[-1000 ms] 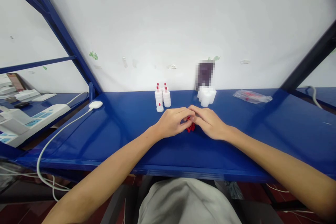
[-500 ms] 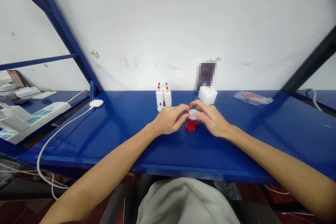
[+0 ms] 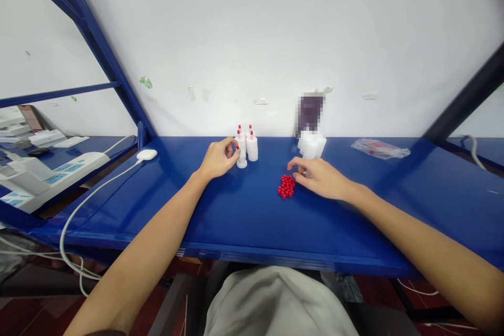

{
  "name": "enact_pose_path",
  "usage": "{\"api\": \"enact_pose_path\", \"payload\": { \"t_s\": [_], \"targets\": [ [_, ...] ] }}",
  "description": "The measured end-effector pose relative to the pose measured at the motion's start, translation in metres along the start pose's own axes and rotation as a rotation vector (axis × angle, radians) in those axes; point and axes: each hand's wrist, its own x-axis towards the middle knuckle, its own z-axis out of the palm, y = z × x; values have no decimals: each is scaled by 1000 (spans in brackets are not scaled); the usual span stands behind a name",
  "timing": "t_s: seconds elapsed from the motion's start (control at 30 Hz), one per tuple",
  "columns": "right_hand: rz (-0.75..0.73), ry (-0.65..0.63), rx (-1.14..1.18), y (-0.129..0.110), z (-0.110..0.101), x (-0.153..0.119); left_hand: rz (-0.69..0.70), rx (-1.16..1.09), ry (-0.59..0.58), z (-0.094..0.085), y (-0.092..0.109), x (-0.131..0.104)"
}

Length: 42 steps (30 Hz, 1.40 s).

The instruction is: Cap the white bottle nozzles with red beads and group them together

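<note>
My left hand [image 3: 221,158] pinches a white nozzle lid by its small red tip [image 3: 237,148], at the front of the left group of white pieces. Below its fingertips stands a white flanged base [image 3: 241,164], and I cannot tell whether the held lid rests on it. Just behind are white stacks [image 3: 252,148] topped with red tips. My right hand [image 3: 315,176] hovers with thumb and forefinger apart, right of a loose pile of small red caps [image 3: 286,187]. Beyond its knuckles stands a cluster of plain white pieces [image 3: 313,146], partly covered by the hand.
A clear plastic bag [image 3: 380,148] with something red inside lies at the right. A dark pixelated panel [image 3: 310,112] leans on the wall. At the left are a white puck on a cable [image 3: 146,155] and a power strip [image 3: 59,181]. The blue tabletop [image 3: 244,220] runs to its front edge.
Both hands were together over the red caps around a white lid. My left hand has carried it left to the white stacks. My right hand has moved slightly right, its fingers apart.
</note>
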Motion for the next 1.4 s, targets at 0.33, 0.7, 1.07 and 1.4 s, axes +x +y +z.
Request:
{"api": "enact_pose_path", "payload": {
  "t_s": [0.33, 0.7, 1.07, 1.4],
  "targets": [
    [-9, -58, -1, 2, -1, 0, 6, -41, -7, 4, -5, 1],
    [-20, -93, 23, 4, -7, 0, 212, -225, 9, 14, 21, -2],
    [-39, -61, 3, 13, 0, 4, 349, -24, -175, 33, 57, -12],
    [96, -35, 892, -10, 4, 6, 544, -102, -112, 41, 73, -14]
  ]
}}
